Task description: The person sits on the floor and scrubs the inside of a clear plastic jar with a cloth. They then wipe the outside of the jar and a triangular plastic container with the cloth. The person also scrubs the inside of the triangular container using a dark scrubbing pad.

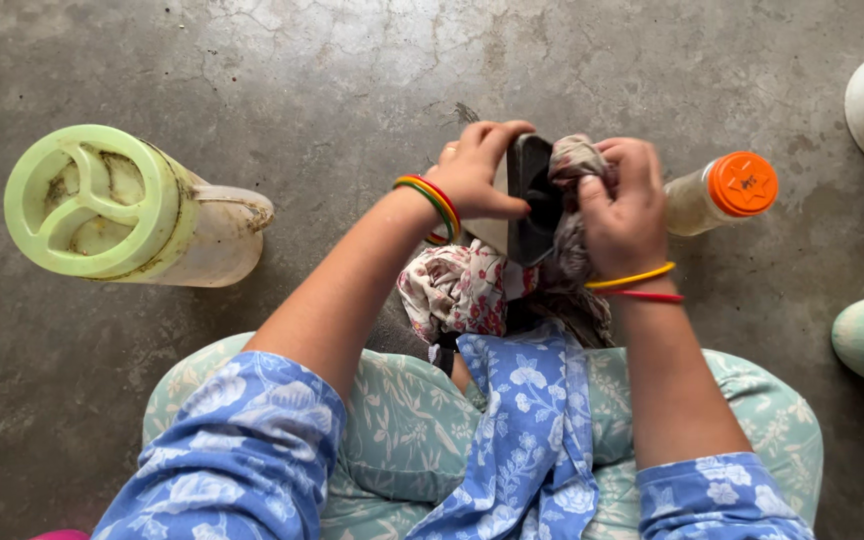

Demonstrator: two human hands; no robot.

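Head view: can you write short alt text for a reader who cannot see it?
The left hand grips a dark object while the right hand presses a rag against it, above a concrete floor. A green-lidded jug and an orange-capped bottle stand alongside.

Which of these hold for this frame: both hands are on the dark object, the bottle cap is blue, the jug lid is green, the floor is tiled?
1. Both hands grip the dark object. True: left hand holds it, right hand presses a cloth to it.
2. The bottle cap is blue. False: it is orange.
3. The jug lid is green. True.
4. The floor is tiled. False: it is bare cracked concrete.
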